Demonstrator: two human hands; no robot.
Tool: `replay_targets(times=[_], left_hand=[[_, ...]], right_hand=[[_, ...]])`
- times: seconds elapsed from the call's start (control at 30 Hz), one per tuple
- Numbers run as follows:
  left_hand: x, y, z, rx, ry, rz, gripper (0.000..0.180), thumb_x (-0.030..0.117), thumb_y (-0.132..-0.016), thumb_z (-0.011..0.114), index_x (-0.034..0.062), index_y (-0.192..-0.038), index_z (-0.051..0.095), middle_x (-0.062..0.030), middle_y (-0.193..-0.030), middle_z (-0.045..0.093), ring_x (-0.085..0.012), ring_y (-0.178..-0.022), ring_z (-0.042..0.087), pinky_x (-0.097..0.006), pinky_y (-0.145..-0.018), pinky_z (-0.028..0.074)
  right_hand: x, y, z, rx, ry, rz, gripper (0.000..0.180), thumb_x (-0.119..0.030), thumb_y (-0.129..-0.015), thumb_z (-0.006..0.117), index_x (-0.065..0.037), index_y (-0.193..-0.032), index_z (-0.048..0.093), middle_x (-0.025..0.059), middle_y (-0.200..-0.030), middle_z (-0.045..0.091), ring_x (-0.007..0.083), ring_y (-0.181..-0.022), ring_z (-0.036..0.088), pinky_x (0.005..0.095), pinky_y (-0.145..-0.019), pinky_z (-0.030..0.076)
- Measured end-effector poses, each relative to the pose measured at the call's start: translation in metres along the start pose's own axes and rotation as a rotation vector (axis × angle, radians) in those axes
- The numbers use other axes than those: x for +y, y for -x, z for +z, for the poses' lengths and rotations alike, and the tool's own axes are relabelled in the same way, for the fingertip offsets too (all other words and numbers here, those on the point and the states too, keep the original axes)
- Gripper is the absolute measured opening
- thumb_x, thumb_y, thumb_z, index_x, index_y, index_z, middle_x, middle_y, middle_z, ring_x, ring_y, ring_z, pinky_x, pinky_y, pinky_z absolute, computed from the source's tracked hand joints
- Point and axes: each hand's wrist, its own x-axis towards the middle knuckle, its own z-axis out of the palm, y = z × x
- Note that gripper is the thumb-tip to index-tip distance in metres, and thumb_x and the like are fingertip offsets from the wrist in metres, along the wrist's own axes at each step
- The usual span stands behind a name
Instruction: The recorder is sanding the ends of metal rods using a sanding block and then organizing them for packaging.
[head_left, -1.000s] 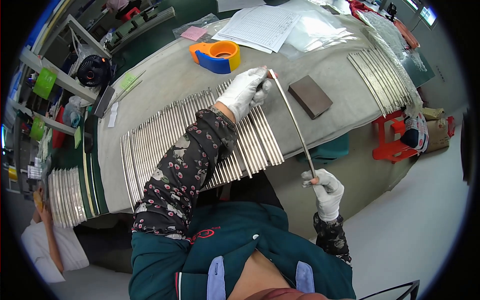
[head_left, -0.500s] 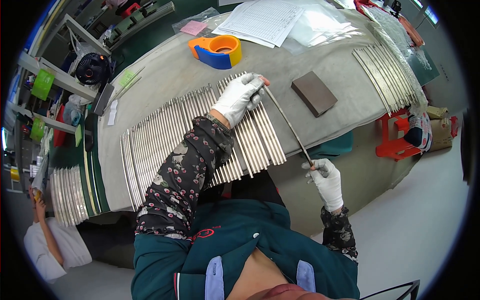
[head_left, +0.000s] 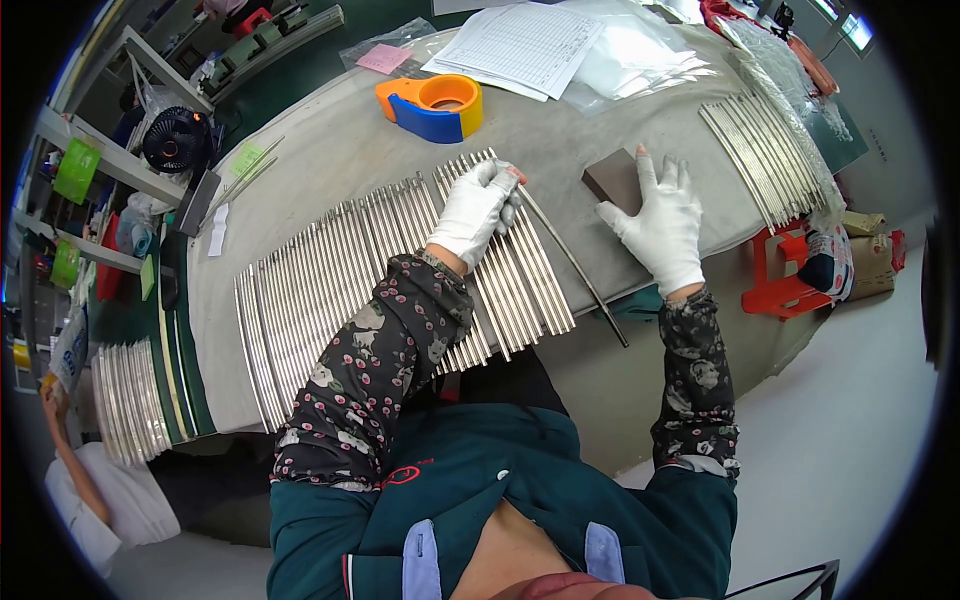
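left hand [head_left: 476,214]: fingers pinching the upper end of a metal rod [head_left: 574,265]
metal rod: slants from frame centre toward lower right, lower end past the bench [head_left: 545,130] edge
right hand [head_left: 664,226]: fingers spread open, partly covering the brown block [head_left: 607,184], right of centre
row of rods [head_left: 322,290]: side by side, left of centre

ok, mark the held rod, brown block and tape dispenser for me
Held rod [head_left: 574,265], head view: midway along its exposed length.
Brown block [head_left: 617,180], head view: uncovered part of its top face.
Tape dispenser [head_left: 424,121], head view: blue side.
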Motion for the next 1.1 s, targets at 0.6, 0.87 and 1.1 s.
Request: replay_targets(times=[0.6,0.87,1.1], left_hand=[[0.001,0.004,0.005,0.07,-0.027,0.008,0.017,0.022,-0.097,0.052,0.0067,-0.093,0.057,0.0045,-0.068,0.049,-0.0019,-0.051,0.043,-0.016,-0.043,0.034],[0.001,0.004,0.004,0.061,-0.001,-0.001,0.018,0.022,-0.098,0.052,0.0062,-0.093,0.056,0.0037,-0.067,0.049,-0.0025,-0.048,0.043,-0.017,-0.042,0.035],[0.001,0.005,0.004,0.067,-0.01,0.003,0.017,0.021,-0.098,0.051,0.0058,-0.092,0.056,0.0035,-0.066,0.049,-0.0029,-0.048,0.044,-0.017,-0.042,0.035]], right_hand=[[-0.068,0.028,-0.048,-0.078,-0.322,-0.238,0.054,-0.031,-0.068,0.074,-0.017,-0.119,0.062,0.0202,-0.117,0.054,0.0343,-0.098,0.056,0.0433,-0.08,0.046],[-0.061,0.025,-0.042,-0.061,-0.335,-0.202,0.049,-0.03,-0.07,0.071,-0.016,-0.117,0.063,0.0206,-0.113,0.057,0.0341,-0.101,0.055,0.0426,-0.077,0.046],[-0.065,0.032,-0.05,-0.075,-0.358,-0.241,0.051,-0.03,-0.069,0.073,-0.014,-0.117,0.063,0.02,-0.115,0.056,0.0332,-0.099,0.055,0.0427,-0.079,0.046]])
